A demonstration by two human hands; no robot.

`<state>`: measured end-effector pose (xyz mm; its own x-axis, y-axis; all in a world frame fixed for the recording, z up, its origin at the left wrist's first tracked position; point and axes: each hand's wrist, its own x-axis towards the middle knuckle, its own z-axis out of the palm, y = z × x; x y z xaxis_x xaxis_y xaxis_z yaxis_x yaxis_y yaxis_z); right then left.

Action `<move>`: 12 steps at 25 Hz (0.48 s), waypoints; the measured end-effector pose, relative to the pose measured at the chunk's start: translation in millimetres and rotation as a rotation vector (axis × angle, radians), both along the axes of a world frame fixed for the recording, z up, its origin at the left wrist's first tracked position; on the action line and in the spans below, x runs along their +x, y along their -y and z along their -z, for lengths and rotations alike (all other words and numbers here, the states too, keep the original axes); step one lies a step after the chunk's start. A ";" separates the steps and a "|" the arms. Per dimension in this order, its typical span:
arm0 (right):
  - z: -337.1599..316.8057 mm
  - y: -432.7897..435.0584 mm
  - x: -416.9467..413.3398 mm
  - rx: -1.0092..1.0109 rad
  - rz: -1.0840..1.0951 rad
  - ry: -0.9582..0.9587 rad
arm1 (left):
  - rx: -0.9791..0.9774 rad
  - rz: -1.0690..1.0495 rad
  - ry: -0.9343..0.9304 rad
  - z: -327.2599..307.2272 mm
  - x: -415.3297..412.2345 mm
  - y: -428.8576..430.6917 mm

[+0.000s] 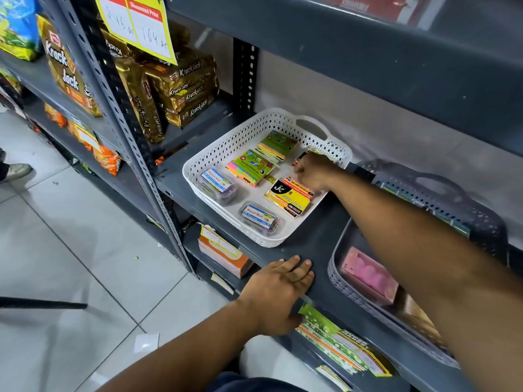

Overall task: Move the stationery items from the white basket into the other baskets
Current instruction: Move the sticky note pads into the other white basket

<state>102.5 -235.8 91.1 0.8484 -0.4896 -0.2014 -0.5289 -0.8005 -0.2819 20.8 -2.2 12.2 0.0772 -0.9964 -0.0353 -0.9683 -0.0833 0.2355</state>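
Note:
A white basket [223,142] sits on a grey shelf [305,244]. Inside lie green sticky-note packs [254,168], a yellow and black sticky-note pack [288,198] and two clear clip boxes [218,183]. My right hand [312,171] reaches into the basket's far right corner, fingers curled around a small dark and red item that is mostly hidden. My left hand [278,290] rests flat on the shelf's front edge, holding nothing. A grey basket [486,224] stands to the right with a pink pack [368,274] inside, partly hidden by my right arm.
Gold biscuit packs [181,89] fill the shelf bay to the left, behind a perforated upright post [135,131]. Another shelf hangs close above the baskets. Paper packs [339,343] lie on the shelf below. A tiled floor spreads to the left.

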 end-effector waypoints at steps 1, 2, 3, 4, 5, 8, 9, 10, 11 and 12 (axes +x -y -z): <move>-3.3 -1.0 -0.7 -0.002 -0.005 0.031 | 0.003 0.000 -0.001 0.1 0.1 0.0; -9.0 -4.4 -2.8 0.021 -0.023 0.037 | 0.003 -0.003 -0.001 0.3 0.0 0.0; -13.1 -7.6 -5.1 0.045 -0.067 0.000 | 0.000 -0.004 0.001 0.7 -0.3 -0.2; -17.3 -13.0 -7.5 0.030 -0.111 -0.092 | -0.003 -0.003 0.004 0.9 -0.4 -0.4; -19.2 -18.1 -10.1 -0.034 -0.146 -0.212 | -0.004 -0.001 0.007 1.2 -0.7 -0.5; -15.7 -28.0 -14.5 -0.213 -0.203 -0.449 | 0.000 -0.004 0.006 1.7 -1.3 -0.8; -14.8 -29.6 -15.3 -0.218 -0.201 -0.458 | 0.000 -0.003 0.002 1.3 -1.2 -0.9; -13.8 -30.5 -16.0 -0.210 -0.196 -0.459 | -0.002 -0.001 -0.001 0.9 -1.2 -0.8; -15.1 -32.7 -17.6 -0.206 -0.192 -0.449 | -0.003 0.000 -0.001 1.1 -1.1 -0.9; -14.7 -33.8 -18.5 -0.207 -0.186 -0.433 | -0.003 0.001 0.000 0.9 -1.4 -0.9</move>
